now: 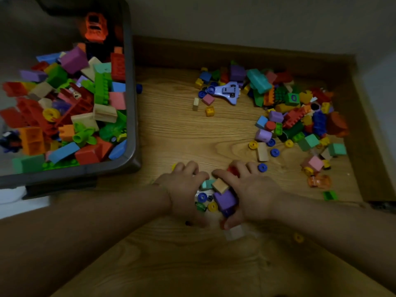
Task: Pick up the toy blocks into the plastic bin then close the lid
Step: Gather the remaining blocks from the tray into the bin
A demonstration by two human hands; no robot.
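My left hand (184,189) and my right hand (252,189) cup a small heap of blocks between them on the wooden floor, fingers curled round it. In the heap show a purple block (225,200), a tan wooden block (220,185), a teal piece (206,183) and blue and yellow wheels. The grey plastic bin (131,116) stands at the left, piled with coloured blocks. A large scatter of loose blocks (295,112) lies at the far right, with a lilac toy plane (228,92) near it. No lid shows.
A wooden skirting (235,54) runs along the wall behind the floor and down the right side. Stray pieces lie near my right arm: an orange toy car (319,181), a green block (331,195), a yellow wheel (298,237) and a pale wooden block (234,232).
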